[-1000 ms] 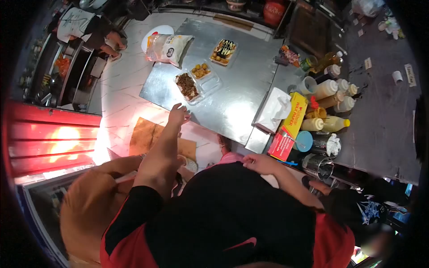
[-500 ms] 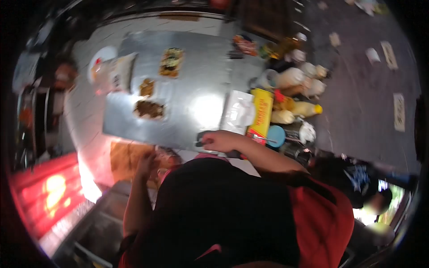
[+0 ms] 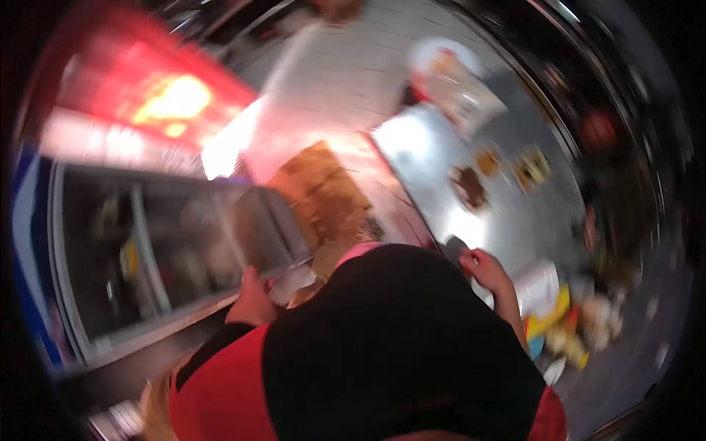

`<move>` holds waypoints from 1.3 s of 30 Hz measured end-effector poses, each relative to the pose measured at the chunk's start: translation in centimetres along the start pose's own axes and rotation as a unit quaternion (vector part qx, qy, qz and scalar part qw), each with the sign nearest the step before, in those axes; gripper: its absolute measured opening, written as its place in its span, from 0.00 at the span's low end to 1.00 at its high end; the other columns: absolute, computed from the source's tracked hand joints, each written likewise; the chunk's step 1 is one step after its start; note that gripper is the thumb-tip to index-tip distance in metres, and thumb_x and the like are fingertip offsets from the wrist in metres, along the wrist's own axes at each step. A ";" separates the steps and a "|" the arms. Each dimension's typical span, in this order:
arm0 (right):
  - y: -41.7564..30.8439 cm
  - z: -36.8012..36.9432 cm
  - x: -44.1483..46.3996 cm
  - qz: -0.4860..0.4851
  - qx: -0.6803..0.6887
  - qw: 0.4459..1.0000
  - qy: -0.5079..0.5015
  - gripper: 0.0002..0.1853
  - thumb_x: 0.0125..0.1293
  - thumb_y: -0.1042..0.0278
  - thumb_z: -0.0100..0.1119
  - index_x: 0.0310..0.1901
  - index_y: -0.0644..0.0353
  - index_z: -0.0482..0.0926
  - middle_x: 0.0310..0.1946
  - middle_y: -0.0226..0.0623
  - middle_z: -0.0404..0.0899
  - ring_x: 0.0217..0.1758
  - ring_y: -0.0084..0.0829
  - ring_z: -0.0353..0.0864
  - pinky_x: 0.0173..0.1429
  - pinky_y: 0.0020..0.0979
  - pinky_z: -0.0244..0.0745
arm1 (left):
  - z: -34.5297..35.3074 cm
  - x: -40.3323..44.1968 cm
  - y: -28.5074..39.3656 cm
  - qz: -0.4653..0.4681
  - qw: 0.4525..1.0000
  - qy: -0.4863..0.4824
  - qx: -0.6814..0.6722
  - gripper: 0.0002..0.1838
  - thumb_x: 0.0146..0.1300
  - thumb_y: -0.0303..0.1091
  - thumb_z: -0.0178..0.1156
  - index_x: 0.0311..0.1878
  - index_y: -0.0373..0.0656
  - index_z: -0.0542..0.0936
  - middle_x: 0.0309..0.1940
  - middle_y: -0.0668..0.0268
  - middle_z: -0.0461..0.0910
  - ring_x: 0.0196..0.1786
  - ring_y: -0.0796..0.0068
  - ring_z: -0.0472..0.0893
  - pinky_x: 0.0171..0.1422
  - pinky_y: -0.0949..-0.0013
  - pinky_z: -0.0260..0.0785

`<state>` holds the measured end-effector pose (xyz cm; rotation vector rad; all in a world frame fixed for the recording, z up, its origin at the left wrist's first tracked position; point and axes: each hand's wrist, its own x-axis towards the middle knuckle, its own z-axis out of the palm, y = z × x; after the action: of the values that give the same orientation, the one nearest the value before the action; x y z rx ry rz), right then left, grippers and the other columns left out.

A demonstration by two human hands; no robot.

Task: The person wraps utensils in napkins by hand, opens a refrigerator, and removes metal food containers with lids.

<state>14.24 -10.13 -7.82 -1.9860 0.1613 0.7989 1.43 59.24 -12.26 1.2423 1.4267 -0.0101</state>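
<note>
My right hand [image 3: 483,269] is closed on a dark, flat object [image 3: 454,248] at the near edge of the steel table [image 3: 507,228]; blur hides what kind it is. Beyond it on the tabletop lie a brown food portion [image 3: 469,188], a small golden piece [image 3: 487,162] and a topped portion [image 3: 532,169]. My left hand [image 3: 254,300] is low on the left, close to the edge of a glass-topped chest [image 3: 220,301]. Its fingers are smeared by motion, so what it holds, if anything, does not show.
A filled plastic bag [image 3: 471,103] and a white round plate [image 3: 441,55] are at the table's far side. A white packet [image 3: 537,287], a yellow box [image 3: 548,314] and several bottles [image 3: 581,331] crowd the right. Brown cardboard [image 3: 320,191] lies on the floor ahead.
My view has swung left, bringing the glass-topped chest into sight and shifting the table to the right. My left hand has moved out toward the chest; the right still holds the dark object.
</note>
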 end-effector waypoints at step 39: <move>-40.1 10.3 22.8 -0.253 -0.289 0.856 -0.347 0.23 0.73 0.56 0.68 0.62 0.63 0.82 0.47 0.46 0.89 0.50 0.39 0.89 0.57 0.38 0.83 | 9.9 3.8 -5.9 0.240 0.876 0.418 -0.021 0.30 0.59 0.38 0.71 0.62 0.35 0.75 0.57 0.44 0.83 0.61 0.47 0.84 0.67 0.50 0.74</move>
<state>43.94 24.48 4.52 -1.9764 -1.0983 1.2348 5.56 52.92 -21.73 1.6262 1.7585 1.0035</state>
